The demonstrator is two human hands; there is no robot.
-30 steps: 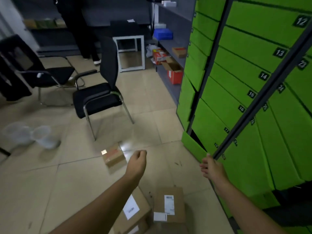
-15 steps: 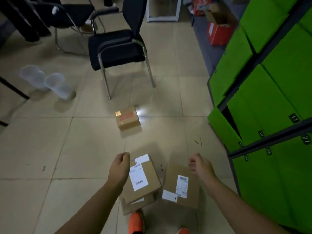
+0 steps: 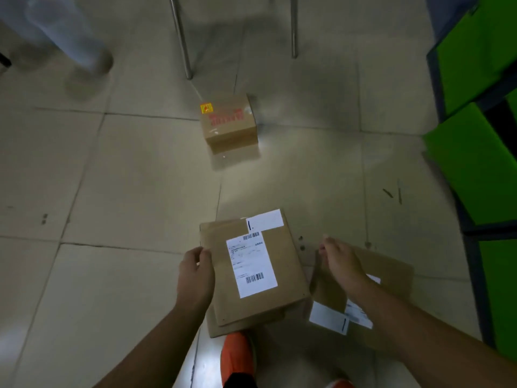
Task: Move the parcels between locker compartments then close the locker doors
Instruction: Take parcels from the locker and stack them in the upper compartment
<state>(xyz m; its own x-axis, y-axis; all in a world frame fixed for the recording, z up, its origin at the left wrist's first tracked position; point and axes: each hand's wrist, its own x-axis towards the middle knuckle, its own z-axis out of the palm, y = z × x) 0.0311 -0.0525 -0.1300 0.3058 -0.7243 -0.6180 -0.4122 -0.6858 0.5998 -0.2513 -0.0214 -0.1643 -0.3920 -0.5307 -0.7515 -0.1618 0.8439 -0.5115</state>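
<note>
Pickup step: left hand point(image 3: 195, 275) curled at the labelled cardboard parcel point(image 3: 251, 264) edge (can't tell if it's pinching), right hand point(image 3: 342, 263) loose and spread, next it should catch the opposite edge.

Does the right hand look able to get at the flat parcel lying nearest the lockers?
Probably yes: the right hand hangs open over that flat parcel, with nothing between them; the stacked parcels lie off to its left.

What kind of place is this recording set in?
Probably a parcel pickup room or mailroom: green locker doors on the right, labelled cardboard parcels on a tiled floor, chair legs behind.
</note>
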